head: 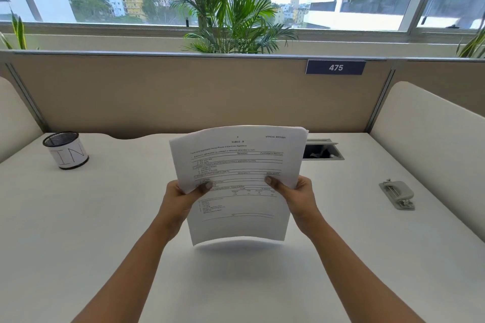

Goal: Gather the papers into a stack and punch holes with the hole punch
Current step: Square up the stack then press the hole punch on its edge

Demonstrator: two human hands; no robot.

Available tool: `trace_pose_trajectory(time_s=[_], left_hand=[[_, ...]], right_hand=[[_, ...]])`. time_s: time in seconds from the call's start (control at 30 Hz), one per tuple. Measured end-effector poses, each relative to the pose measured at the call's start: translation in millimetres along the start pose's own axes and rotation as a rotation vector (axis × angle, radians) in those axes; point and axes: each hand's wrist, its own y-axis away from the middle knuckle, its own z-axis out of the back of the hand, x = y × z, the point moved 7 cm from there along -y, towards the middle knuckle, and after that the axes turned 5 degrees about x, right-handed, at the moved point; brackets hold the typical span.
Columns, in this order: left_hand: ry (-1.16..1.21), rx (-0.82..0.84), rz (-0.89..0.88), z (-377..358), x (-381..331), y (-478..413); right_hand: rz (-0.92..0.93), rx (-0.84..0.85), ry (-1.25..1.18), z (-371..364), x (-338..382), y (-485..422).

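Item: paper stack (237,181), printed forms, pinched upright btwn left hand (181,198) & right hand (298,198), thumbs on front, clear of desk (105,217). Hole punch (397,194) well right of right fingers, untouched. Gathering approx. done; punching left.

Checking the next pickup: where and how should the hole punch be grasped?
Grip the hole punch across its narrow width, fingers on the two long sides, coming from above with the right hand. It lies flat on the desk, clear of everything, long axis running away from the person.
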Motion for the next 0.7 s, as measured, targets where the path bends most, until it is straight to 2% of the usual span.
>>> trace_pose_trajectory(time_s=[0.47, 0.7], left_hand=[[-0.012, -0.008, -0.005, -1.0, -1.7, -1.4], [-0.005, -0.017, 0.047, -0.8, 11.8, 2.4]], right_hand=[[-0.004, 0.008, 0.022, 0.5, -1.1, -1.3], [-0.038, 0.024, 0.017, 2.5, -14.6, -0.3]])
